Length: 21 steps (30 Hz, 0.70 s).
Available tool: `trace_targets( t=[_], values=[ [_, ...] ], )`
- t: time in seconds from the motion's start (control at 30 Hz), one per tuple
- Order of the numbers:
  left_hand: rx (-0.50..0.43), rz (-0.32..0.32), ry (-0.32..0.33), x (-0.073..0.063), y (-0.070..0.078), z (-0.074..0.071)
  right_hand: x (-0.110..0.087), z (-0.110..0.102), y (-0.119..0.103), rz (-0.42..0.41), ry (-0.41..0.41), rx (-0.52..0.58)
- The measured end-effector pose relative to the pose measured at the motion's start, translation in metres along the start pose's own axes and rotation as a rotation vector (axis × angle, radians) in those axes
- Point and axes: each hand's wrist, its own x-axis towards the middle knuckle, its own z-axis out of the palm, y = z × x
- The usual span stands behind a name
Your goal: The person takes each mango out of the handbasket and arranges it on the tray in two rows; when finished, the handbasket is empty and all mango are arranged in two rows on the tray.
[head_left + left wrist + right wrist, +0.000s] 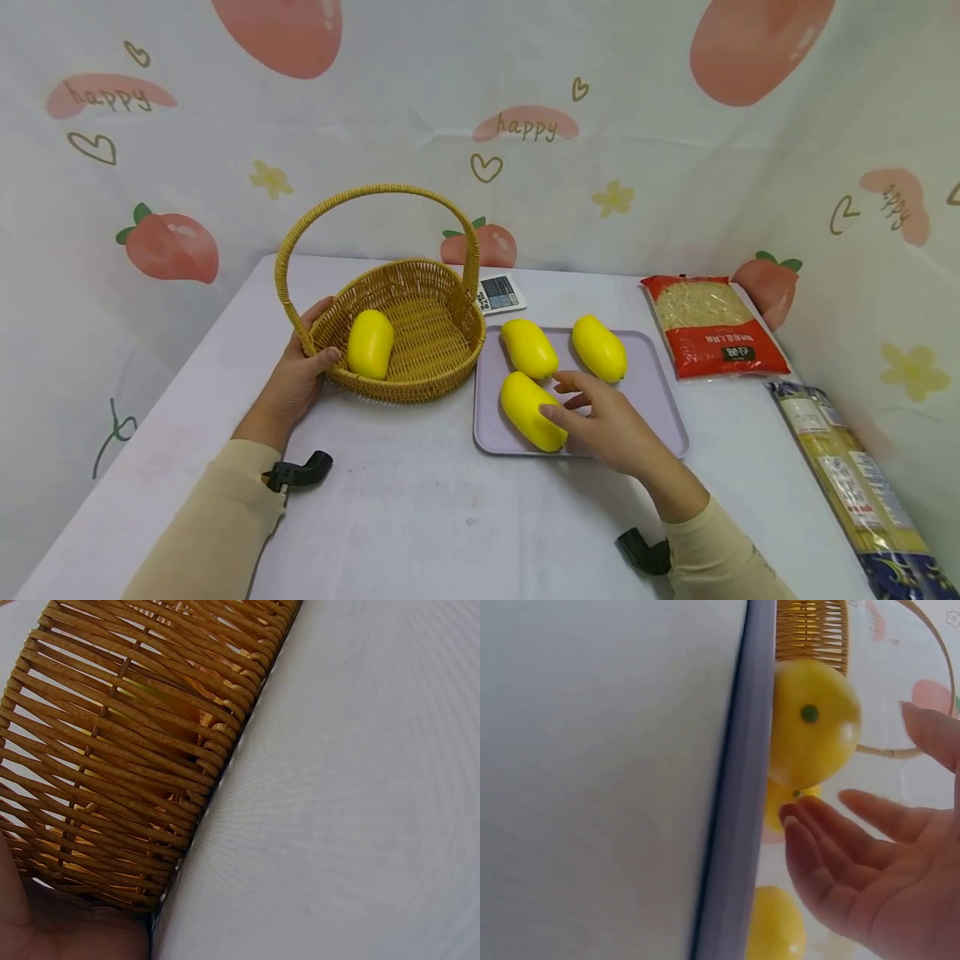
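My left hand grips the left rim of a wicker basket, thumb over the edge near the foot of its tall handle. One yellow mango lies inside, at the basket's left. On a lilac tray lie three more mangoes: a front one, one behind it and one at the back right. Over the tray, my right hand is beside the front mango, fingers loosely bent and spread. In the right wrist view a gap shows between the fingers and the nearest mango.
Behind the basket and tray lies a white card-like item with a dark printed panel. A red packet of pale dry food is at the back right. Long packs of noodles lie along the right edge. A printed cloth hangs behind.
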Motion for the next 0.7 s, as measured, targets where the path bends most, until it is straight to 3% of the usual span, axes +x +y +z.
trace_targets(
  t=[0.37, 0.7],
  values=[
    [0.009, -0.009, 0.015, -0.001, 0.001, 0.001, 0.006, -0.007, -0.02, -0.178, 0.099, 0.049],
    [0.01, -0.002, 0.004, -0.001, 0.002, 0.001, 0.02, -0.007, -0.054, -0.351, 0.015, 0.238]
  ],
)
